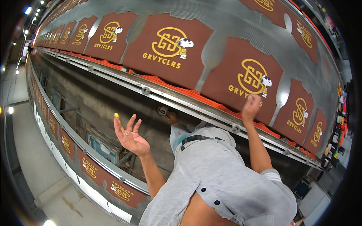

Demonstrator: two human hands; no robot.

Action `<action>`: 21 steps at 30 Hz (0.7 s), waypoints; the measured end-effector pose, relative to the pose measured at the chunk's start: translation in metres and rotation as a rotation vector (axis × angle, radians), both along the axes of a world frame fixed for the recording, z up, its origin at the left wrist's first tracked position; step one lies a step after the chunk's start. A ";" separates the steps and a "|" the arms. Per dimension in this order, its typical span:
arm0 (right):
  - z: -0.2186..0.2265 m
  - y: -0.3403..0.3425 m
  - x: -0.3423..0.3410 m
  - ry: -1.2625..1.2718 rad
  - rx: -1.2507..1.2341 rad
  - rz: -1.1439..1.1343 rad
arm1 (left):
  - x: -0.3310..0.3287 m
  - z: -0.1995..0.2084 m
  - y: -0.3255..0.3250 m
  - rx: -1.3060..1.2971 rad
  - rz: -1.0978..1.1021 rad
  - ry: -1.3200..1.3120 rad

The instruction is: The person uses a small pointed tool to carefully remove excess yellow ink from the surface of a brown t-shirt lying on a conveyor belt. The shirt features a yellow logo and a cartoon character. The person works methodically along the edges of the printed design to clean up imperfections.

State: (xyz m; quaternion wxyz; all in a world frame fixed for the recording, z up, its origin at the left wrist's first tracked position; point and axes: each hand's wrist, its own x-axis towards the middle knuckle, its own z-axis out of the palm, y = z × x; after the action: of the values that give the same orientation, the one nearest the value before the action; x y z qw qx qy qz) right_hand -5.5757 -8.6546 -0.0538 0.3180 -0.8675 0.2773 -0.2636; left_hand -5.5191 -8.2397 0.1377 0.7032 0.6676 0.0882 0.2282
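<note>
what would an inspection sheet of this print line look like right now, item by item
surface: long metal printing table with a rail along its near edge, curving off into the distance
job's things: brown fabric panels laid in a row, each with a yellow printed emblem and a small cartoon dog
clutter: bottles and containers bunched at the table's far right end
grippers: right hand rests on a brown panel by its print; left hand open in the air, palm up, yellow stain on one fingertip
cables: nothing seen
surroundings: second row of brown printed panels on a lower rail at left, concrete floor, ceiling lights far left
</note>
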 end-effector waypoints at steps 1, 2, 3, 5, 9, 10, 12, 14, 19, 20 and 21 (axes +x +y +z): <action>0.004 0.035 0.029 0.022 0.104 0.005 | 0.007 0.002 0.011 -0.001 0.007 -0.016; -0.001 0.065 0.056 0.001 0.196 0.077 | 0.015 0.002 0.023 -0.010 0.011 -0.033; -0.005 0.098 0.079 -0.021 0.291 0.150 | 0.022 0.000 0.038 -0.005 0.017 -0.030; 0.017 0.181 0.123 0.042 0.564 0.219 | 0.034 -0.005 0.078 0.006 0.033 -0.030; 0.002 0.318 0.168 0.123 0.658 0.307 | 0.054 0.002 0.158 0.010 0.054 -0.021; 0.007 0.346 0.178 0.122 0.613 0.329 | 0.057 0.005 0.179 0.041 0.063 -0.022; 0.013 0.390 0.200 0.104 0.549 0.385 | 0.064 0.009 0.218 0.078 0.122 -0.016; 0.016 0.417 0.223 0.256 0.442 0.332 | 0.069 0.011 0.254 0.113 0.179 0.002; 0.012 0.431 0.230 0.346 0.356 0.282 | 0.082 0.013 0.317 0.080 0.299 0.009; 0.011 0.431 0.230 0.348 0.320 0.260 | 0.088 0.010 0.324 0.071 0.294 0.002; 0.011 0.433 0.231 0.354 0.287 0.237 | 0.094 0.009 0.331 0.065 0.288 -0.002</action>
State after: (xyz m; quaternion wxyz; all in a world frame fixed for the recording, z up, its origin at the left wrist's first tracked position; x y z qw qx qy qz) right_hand -5.3450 -8.2213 -0.0427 0.4131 -0.8725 0.2597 -0.0267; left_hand -5.4250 -7.9087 0.1466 0.6413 0.6703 0.1747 0.3300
